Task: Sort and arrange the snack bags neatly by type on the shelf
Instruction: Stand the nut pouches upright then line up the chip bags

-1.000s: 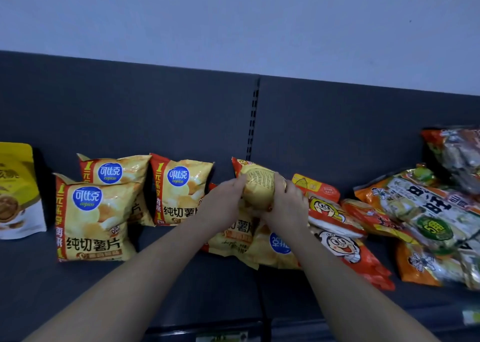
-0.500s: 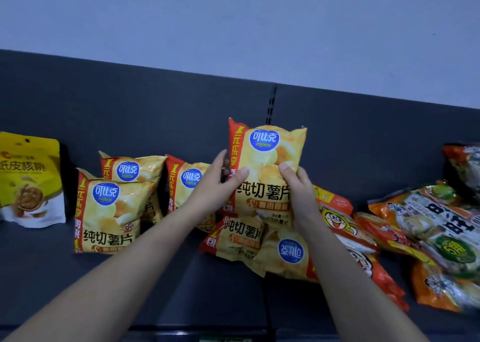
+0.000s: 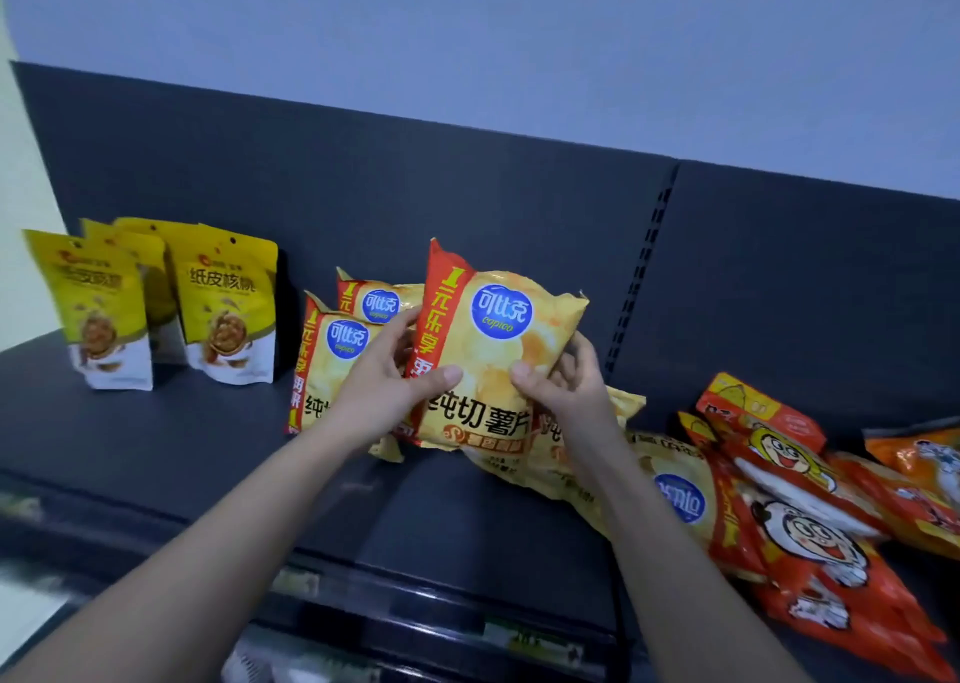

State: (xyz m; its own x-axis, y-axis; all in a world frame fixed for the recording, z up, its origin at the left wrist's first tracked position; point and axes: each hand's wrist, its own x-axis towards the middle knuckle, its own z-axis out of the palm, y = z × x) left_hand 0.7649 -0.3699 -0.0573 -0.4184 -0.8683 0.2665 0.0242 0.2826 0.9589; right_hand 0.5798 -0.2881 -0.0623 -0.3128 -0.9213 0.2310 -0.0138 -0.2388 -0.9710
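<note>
Since the dark shelf [image 3: 156, 448] is what holds everything here, I'll start there. At the far left are three yellow walnut pouches [image 3: 228, 308], standing upright in a loose cluster. Right of them, two standing chip bags [image 3: 332, 365] sit one behind the other against the back panel [image 3: 467, 189]. Further right it gets messy: a couple of flat chip bags [image 3: 675, 495] lie on their sides, partly under the right forearm. Beyond those is a pile of red cartoon-face bags [image 3: 800, 532] overlapping each other, and orange bags [image 3: 924, 464] at the right edge.

The held chip bag [image 3: 498, 350] is upright and tilted a bit, just right of the two standing ones, and it blocks part of them. Can't tell if its bottom edge touches the shelf.

The left hand [image 3: 384, 386] grips the bag's left side, thumb [image 3: 444, 373] flat on the front and the other fingers going round the edge. The right hand [image 3: 566, 391] pinches the right side, thumb on the front and fingers [image 3: 576, 365] curled behind.
</note>
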